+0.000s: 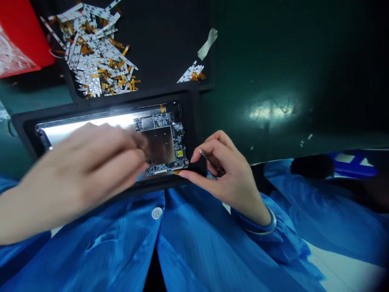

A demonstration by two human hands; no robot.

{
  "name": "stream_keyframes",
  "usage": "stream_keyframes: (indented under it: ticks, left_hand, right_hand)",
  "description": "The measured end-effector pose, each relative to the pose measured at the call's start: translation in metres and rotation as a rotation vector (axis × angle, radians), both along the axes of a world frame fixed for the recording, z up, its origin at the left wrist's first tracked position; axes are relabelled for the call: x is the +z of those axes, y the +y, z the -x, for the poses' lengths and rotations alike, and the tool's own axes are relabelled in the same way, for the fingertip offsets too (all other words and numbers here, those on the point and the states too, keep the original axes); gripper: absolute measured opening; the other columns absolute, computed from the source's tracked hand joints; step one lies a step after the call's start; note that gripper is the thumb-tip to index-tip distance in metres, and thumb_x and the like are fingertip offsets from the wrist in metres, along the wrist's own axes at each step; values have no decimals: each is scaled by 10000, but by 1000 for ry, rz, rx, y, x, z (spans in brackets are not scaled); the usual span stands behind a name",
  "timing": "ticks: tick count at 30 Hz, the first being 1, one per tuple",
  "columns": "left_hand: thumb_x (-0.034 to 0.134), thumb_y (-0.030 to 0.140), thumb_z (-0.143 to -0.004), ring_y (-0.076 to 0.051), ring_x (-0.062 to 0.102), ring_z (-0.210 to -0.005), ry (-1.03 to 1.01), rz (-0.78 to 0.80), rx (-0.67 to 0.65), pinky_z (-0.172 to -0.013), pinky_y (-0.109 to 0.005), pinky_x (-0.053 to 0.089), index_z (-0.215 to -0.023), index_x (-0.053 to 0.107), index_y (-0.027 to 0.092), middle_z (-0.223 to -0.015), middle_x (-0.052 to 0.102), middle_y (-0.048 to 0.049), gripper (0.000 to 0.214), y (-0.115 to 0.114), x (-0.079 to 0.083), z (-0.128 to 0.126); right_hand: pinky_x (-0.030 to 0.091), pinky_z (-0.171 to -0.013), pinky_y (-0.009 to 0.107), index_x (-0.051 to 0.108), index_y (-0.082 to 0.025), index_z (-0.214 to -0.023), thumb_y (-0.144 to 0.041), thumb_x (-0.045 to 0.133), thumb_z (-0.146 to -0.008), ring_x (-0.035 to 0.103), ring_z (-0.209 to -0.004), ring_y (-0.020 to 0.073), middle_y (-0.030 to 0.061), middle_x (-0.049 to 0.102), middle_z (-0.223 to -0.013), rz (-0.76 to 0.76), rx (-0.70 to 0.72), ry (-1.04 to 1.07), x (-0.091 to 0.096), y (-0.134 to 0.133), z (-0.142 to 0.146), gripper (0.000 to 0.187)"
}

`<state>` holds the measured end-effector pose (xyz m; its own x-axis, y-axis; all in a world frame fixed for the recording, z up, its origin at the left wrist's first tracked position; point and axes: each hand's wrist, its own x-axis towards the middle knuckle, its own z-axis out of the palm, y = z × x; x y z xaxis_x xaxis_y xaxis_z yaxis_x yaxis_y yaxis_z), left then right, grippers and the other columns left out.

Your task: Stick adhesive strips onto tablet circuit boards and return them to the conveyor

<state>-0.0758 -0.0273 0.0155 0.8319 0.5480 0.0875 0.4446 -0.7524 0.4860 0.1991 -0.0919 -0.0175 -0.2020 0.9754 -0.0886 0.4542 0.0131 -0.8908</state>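
An opened tablet (156,144) lies in a black foam tray, its circuit board (179,138) along the right end and a shiny metal back plate at left. Blurred by motion, my left hand (88,166) hovers over the tablet's middle with fingers bunched; what they hold, if anything, is hidden. My right hand (223,170) is at the tablet's lower right corner, thumb tip by a small orange flex cable (177,172). Thin metal tweezers (209,158) are tucked in its curled fingers, mostly covered by them.
A pile of white-and-orange flex cables (97,52) fills the left of a black tray (161,36) behind the tablet. A smaller cable bunch (192,74) and a pale strip (208,44) lie at its right. A red container (24,36) stands far left; another person's blue sleeve (319,207) is at right.
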Motion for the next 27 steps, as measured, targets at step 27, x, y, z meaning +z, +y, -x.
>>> stream_keyframes:
  ticks: [27]
  left_hand:
    - [460,0,-878,-315,697,-933,510,-296,-116,-734,-429,612,-1102,736,178,-1090,703,-152,398,-34,-14,-86]
  right_hand:
    - [234,-357,134,672,-174,-1085,-178,747,-870,611,-646,62,23,658,-995,208,-739,552,28,183,-104,227]
